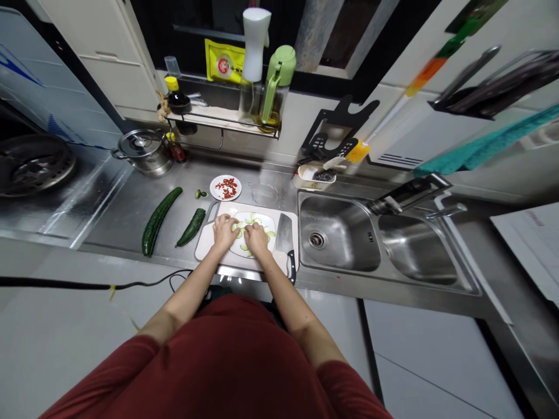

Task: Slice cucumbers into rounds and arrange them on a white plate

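Head view: at the centre of the frame, the person's two bare hands reach forward over a white plate (270,223) that lies on a pale cutting board (208,248), with pale green slices (271,234) spread about it. The left hand (224,231) bends its fingers down at the plate's left side, and the right hand (257,237) does likewise near its middle, the two close together; the fingertips are so small and partly covered that one cannot tell whether either hand pinches a slice. Just right of the plate, a broad-bladed knife (284,234) rests on the board, its black handle towards the lower edge. Left of the board lie a short cucumber (191,227) and, farther left, a longer one, both dark green and slanting. Above them are a few small green pieces (198,194), and beside these, at upper centre, a small round plate (213,190) bears chopped red bits (227,187). A clear dish (265,194) stands to its right. A double sink (347,233) fills the right of the counter, while a lidded pot (144,152) stands at upper left, below a wall shelf (225,119) holding bottles.
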A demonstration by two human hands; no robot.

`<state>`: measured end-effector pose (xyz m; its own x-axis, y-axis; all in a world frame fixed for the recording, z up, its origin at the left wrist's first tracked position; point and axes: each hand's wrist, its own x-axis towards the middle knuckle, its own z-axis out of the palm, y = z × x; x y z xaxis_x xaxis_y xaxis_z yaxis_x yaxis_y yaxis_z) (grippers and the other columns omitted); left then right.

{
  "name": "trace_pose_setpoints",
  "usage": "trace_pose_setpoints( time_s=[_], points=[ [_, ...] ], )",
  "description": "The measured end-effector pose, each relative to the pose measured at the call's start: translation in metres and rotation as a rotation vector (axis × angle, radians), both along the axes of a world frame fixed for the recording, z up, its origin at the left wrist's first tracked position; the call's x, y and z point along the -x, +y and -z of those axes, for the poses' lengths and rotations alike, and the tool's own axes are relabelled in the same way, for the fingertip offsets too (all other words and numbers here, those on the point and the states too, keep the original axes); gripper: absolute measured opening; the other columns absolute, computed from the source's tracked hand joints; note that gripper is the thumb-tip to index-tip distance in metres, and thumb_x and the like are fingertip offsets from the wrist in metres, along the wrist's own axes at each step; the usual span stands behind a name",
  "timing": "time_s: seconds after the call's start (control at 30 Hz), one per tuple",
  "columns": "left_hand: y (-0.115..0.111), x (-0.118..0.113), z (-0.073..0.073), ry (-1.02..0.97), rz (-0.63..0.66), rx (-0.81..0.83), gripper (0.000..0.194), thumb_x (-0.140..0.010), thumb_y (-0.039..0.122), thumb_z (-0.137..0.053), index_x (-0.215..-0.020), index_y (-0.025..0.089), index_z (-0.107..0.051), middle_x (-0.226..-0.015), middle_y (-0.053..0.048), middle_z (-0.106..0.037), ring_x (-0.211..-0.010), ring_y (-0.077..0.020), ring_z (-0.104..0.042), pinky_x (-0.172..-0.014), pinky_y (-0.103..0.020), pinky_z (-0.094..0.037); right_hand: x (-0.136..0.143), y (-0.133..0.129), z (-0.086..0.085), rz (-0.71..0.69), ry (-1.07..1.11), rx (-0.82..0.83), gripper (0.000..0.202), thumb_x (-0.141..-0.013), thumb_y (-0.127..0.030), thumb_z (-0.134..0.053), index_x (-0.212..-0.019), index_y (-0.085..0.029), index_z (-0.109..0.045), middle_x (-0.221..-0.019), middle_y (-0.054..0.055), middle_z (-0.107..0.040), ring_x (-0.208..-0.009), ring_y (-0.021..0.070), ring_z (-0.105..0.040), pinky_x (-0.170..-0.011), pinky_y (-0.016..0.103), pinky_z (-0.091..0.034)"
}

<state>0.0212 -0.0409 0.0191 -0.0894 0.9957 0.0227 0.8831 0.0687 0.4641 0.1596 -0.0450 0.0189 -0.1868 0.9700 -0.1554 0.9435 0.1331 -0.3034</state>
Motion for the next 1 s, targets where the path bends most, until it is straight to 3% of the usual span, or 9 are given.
trace_pose_setpoints(
  time_s=[0.3,0.63,0.8,1.0],
  points=[
    [0.004,0.000,0.004,-0.025,-0.051,0.011,0.026,-0.075,0.033,-0.067,-0.100,0.027,-0.061,-0.118,-0.008,-0.048,-0.116,-0.0299,-0.039,-0.094,-0.045,-0.036,0.001,0.002,-0.002,-0.001,0.015,0.015,0.030,-0.096,-0.035,-0.039,-0.115,-0.026,-0.060,-0.114,0.008,-0.053,-0.107,0.0219,-0.046,-0.078,0.029,-0.041],
    [-0.002,-0.003,-0.002,-0.072,-0.055,-0.025,0.022,-0.079,0.030,-0.062,-0.100,0.026,-0.062,-0.115,-0.008,-0.051,-0.115,-0.0271,-0.043,-0.093,-0.040,-0.037,-0.007,0.009,-0.010,0.034,0.097,-0.069,0.032,-0.096,-0.034,-0.036,-0.118,-0.024,-0.058,-0.114,0.008,-0.055,-0.106,0.0209,-0.048,-0.081,0.028,-0.040],
    [-0.018,-0.008,-0.009,-0.159,-0.043,-0.108,0.021,-0.081,0.031,-0.059,-0.101,0.025,-0.063,-0.112,-0.006,-0.054,-0.111,-0.0239,-0.047,-0.093,-0.037,-0.038,-0.009,0.040,-0.020,0.054,0.126,-0.140,0.032,-0.095,-0.033,-0.037,-0.115,-0.022,-0.060,-0.111,0.007,-0.057,-0.104,0.0209,-0.048,-0.084,0.028,-0.038],
    [-0.044,-0.021,-0.012,-0.220,0.004,-0.125,0.019,-0.084,0.033,-0.056,-0.100,0.025,-0.063,-0.113,-0.006,-0.056,-0.111,-0.0215,-0.050,-0.096,-0.035,-0.037,0.002,0.107,-0.035,-0.001,0.107,-0.139,0.032,-0.094,-0.031,-0.039,-0.112,-0.022,-0.064,-0.109,0.008,-0.057,-0.102,0.0209,-0.047,-0.085,0.028,-0.037]
  ],
)
